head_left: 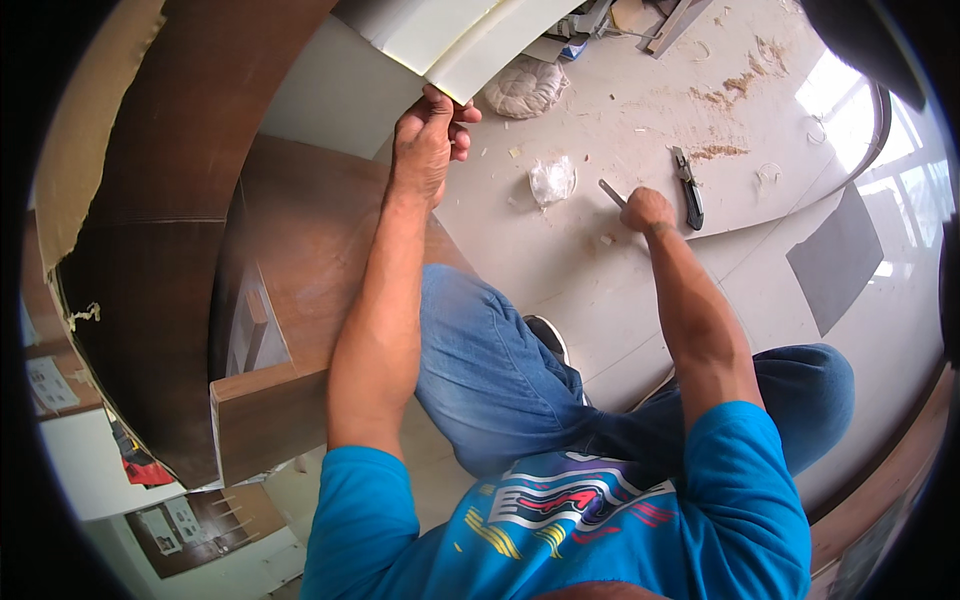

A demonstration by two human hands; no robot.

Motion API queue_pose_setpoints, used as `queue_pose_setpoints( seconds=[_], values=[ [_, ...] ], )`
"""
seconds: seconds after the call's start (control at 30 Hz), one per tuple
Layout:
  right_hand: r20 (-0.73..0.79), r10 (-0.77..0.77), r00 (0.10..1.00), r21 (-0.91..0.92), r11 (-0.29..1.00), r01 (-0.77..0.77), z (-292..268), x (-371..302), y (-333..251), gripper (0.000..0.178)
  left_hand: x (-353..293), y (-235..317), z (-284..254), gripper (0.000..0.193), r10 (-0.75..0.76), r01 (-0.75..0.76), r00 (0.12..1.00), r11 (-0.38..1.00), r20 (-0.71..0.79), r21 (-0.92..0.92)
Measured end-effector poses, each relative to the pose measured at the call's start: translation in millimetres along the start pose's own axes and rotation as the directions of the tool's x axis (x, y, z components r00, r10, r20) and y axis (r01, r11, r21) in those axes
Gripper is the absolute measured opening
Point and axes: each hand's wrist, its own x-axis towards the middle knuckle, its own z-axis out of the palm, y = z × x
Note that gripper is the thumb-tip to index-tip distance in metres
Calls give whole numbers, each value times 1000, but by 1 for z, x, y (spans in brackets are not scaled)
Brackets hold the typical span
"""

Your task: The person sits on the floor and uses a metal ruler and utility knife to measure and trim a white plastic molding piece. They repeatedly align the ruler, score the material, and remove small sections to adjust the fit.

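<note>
While left hand point(428, 145) is pinching white panel point(500, 45): I'm fearing corner-only hold slipping.
Right hand point(648, 211): clenching metal tool point(611, 193).

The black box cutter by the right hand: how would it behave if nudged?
The box cutter would probably slide rather than roll, being long and lying flat on a smooth-looking surface. Its straight body suggests it would stay stiff.

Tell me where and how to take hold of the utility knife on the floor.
I'd pinch the utility knife across its black near end, coming from the near side: it lies lengthwise, that end toward the person's knees, with its slimmer metallic end pointing away.
</note>
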Motion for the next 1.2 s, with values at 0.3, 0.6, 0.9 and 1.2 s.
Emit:
queue_pose_setpoints(
  seconds=[0.3,0.6,0.9,1.2],
  values=[
    [-105,-355,929,993,18,119,-137,-10,-66,34,-13,14,-10,49,-27,56,992,971,-125,234],
    [-169,-444,880,821,-557,-123,-102,-45,-148,40,-42,18,-18,54,-153,-32,939,853,308,522],
    [-187,-533,825,794,-576,-192,-113,-62,-178,26,-54,36,-2,46,-98,132,963,984,-250,123],
    [-191,-594,781,802,-554,-225,-106,-61,-176,28,-56,33,-34,33,116,-93,942,992,-315,87]
  ],
)
